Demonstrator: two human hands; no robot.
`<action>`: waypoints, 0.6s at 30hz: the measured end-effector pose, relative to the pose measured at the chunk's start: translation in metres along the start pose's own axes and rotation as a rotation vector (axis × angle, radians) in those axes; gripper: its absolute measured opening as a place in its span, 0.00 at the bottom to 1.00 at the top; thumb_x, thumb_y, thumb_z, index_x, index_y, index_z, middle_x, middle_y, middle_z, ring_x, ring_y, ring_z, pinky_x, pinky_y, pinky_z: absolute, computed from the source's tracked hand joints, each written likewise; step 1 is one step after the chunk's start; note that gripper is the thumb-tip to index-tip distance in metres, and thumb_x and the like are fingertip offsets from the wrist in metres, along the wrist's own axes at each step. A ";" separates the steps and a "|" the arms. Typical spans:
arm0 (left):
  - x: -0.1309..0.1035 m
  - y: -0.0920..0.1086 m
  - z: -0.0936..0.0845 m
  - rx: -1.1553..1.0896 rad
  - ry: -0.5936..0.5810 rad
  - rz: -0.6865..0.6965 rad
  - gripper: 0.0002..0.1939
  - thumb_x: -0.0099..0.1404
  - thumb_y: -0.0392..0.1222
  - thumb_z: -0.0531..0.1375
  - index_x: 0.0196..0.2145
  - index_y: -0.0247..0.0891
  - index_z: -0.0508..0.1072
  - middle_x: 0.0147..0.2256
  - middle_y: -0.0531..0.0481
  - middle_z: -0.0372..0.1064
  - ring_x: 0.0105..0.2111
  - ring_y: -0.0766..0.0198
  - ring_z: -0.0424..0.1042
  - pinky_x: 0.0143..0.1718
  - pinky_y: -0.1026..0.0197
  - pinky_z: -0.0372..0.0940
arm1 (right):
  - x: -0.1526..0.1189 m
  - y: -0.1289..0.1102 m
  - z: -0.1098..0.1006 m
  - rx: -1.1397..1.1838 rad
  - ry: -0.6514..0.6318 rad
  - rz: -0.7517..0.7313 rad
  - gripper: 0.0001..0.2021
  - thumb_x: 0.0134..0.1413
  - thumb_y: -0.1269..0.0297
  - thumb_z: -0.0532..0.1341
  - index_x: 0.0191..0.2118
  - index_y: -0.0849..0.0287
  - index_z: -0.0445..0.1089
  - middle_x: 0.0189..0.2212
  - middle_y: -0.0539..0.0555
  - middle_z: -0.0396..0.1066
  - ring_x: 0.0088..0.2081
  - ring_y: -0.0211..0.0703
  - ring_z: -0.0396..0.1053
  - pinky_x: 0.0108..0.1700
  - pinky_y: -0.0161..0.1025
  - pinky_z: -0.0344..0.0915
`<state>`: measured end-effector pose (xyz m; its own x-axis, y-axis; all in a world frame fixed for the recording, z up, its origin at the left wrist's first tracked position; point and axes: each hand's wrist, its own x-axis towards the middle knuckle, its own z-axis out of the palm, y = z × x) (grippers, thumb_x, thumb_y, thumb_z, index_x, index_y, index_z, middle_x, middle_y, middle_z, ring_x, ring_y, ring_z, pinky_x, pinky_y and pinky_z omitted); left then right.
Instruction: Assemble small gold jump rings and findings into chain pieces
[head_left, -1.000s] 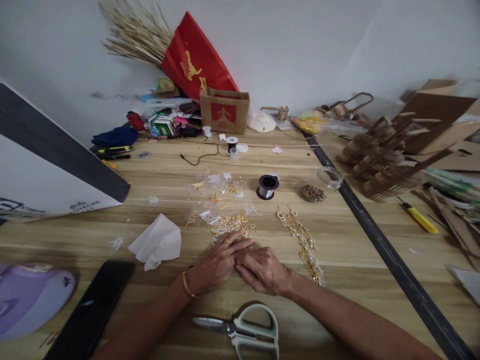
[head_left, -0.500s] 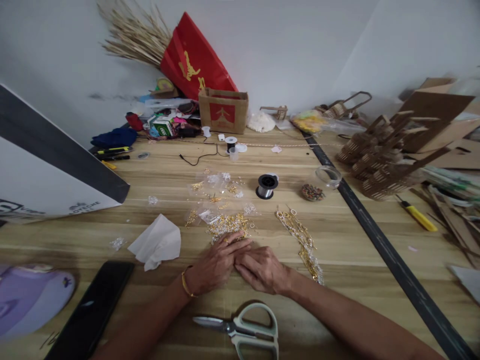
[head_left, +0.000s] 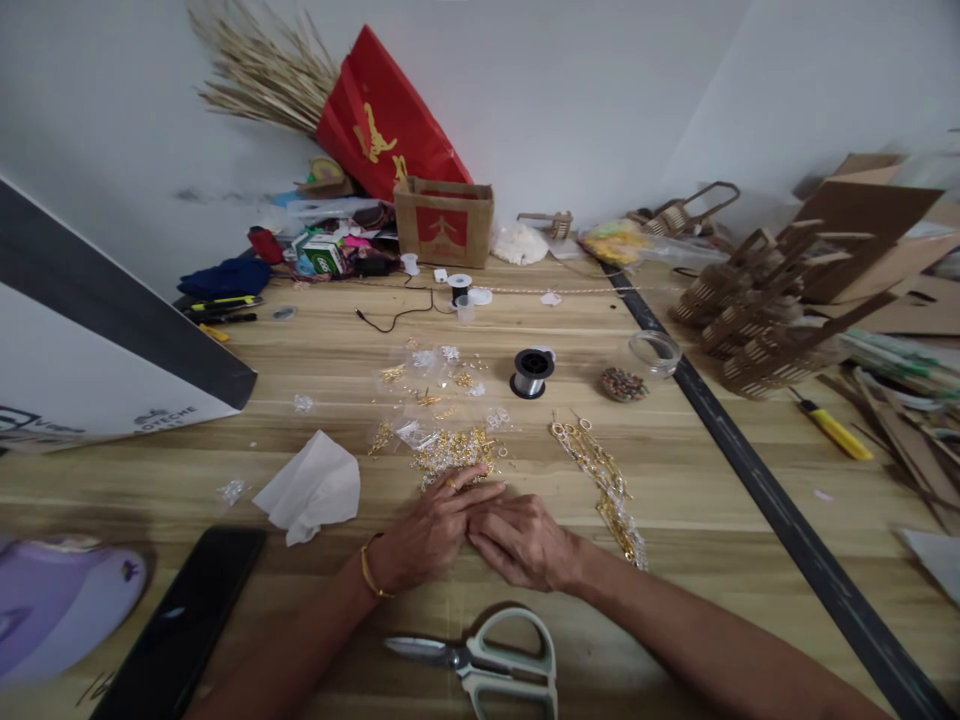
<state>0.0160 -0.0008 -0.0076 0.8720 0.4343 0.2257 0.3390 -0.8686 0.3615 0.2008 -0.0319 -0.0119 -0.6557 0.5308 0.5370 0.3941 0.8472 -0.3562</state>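
My left hand (head_left: pixel 433 524) and my right hand (head_left: pixel 523 540) meet at the near edge of a pile of gold and clear beads (head_left: pixel 454 450). The left fingers lie pressed together, pointing right against the right hand. My right fingers are curled in; whatever the two hold between them is hidden. To the right lie beaded gold and clear strands (head_left: pixel 600 480) with rings at their far ends. White-handled scissors (head_left: pixel 487 655) rest just below my hands, blades pointing left. Beyond the beads stands a spool of silver wire (head_left: pixel 532 374).
A white tissue (head_left: pixel 311 488) and a black phone (head_left: pixel 184 620) lie on the left, near a large white box (head_left: pixel 105 370). A clear jar (head_left: pixel 628 378) of coloured beads sits right of the spool. Small woven baskets (head_left: pixel 757 310) and a yellow-handled tool (head_left: pixel 836 428) are at far right.
My hands stay together in nearly the same place, with little visible finger movement. The whole view has shifted very slightly.
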 end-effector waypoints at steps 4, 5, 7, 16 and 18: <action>0.000 -0.001 0.000 -0.014 0.000 0.010 0.23 0.61 0.28 0.51 0.54 0.37 0.64 0.58 0.46 0.58 0.63 0.54 0.43 0.59 0.45 0.53 | -0.001 0.000 0.000 0.009 -0.007 0.000 0.03 0.59 0.74 0.52 0.35 0.61 0.61 0.28 0.54 0.70 0.30 0.39 0.68 0.34 0.35 0.64; 0.000 0.000 -0.001 -0.015 0.001 0.013 0.24 0.61 0.28 0.51 0.55 0.37 0.64 0.58 0.45 0.58 0.63 0.54 0.44 0.59 0.45 0.53 | -0.001 0.001 0.001 0.010 -0.009 0.001 0.03 0.59 0.74 0.52 0.35 0.61 0.61 0.28 0.54 0.70 0.30 0.39 0.68 0.34 0.35 0.64; 0.001 0.001 -0.003 -0.021 0.001 0.006 0.23 0.62 0.30 0.51 0.56 0.37 0.62 0.58 0.44 0.57 0.62 0.53 0.44 0.60 0.44 0.52 | -0.001 0.001 0.001 0.018 -0.012 -0.003 0.04 0.59 0.74 0.51 0.35 0.61 0.61 0.29 0.54 0.70 0.31 0.39 0.68 0.34 0.35 0.64; 0.001 0.000 -0.004 -0.121 0.106 -0.105 0.13 0.65 0.31 0.50 0.45 0.34 0.70 0.50 0.40 0.63 0.58 0.55 0.52 0.58 0.48 0.56 | 0.000 0.000 -0.001 0.018 0.003 -0.034 0.03 0.59 0.73 0.51 0.36 0.61 0.60 0.28 0.54 0.67 0.32 0.39 0.66 0.34 0.35 0.65; 0.001 0.000 -0.004 -0.130 0.123 -0.102 0.13 0.64 0.29 0.50 0.42 0.34 0.71 0.48 0.40 0.64 0.57 0.55 0.54 0.58 0.47 0.56 | 0.000 0.000 -0.001 0.016 0.007 -0.040 0.03 0.59 0.73 0.51 0.37 0.61 0.60 0.29 0.54 0.67 0.32 0.39 0.66 0.35 0.34 0.65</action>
<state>0.0158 0.0011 -0.0040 0.7832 0.5511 0.2880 0.3680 -0.7841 0.4998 0.2015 -0.0317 -0.0116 -0.6662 0.4965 0.5564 0.3573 0.8674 -0.3463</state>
